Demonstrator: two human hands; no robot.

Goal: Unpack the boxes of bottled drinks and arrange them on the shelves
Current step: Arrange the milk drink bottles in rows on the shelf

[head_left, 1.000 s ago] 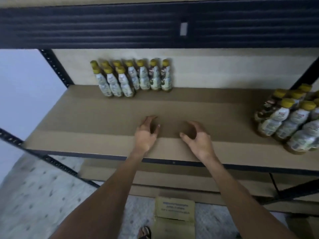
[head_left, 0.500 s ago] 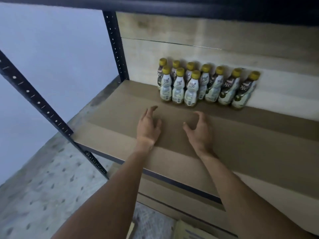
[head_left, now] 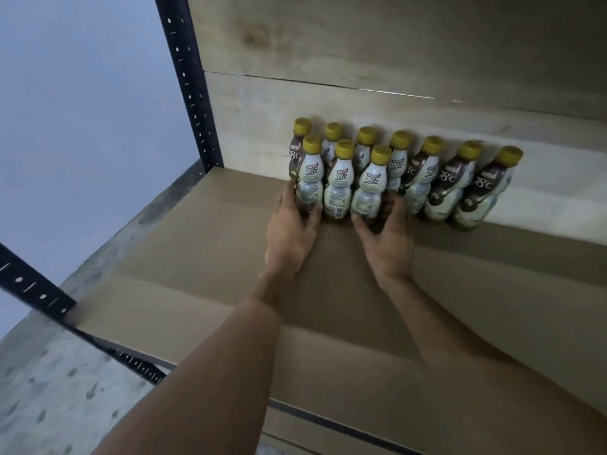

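- Faced a pale wall and a speckled floor left of a dark steel rack, with its post upright at the shelf's back left corner.
- Worked on a shelf lined with flat cardboard and closed behind by a wooden panel. Had bare board in front of the stock and to its left, none behind it.
- Counted ten bottles at the back: seven in a rear row against the panel, three in a front row at that row's left end. Stood upright, long axis vertical, yellow caps up, packed side to side.
- Had both arms stretched in from the front edge, so the front row lay straight ahead of the palms, with neither hand clearly nearer.
- Held the left bottle at its foot with the left hand, fingers round the outer side and thumb across the front.
- Held the right bottle at its foot with the right hand, thumb in front and fingers tucked between it and the rear row.
- Left the mid bottle pressed between those two, touched by neither hand as far as could be told.
- Judged the row ready to slide as one block. Judged both grips low on tall bodies, so a quick pull might tip the tops.
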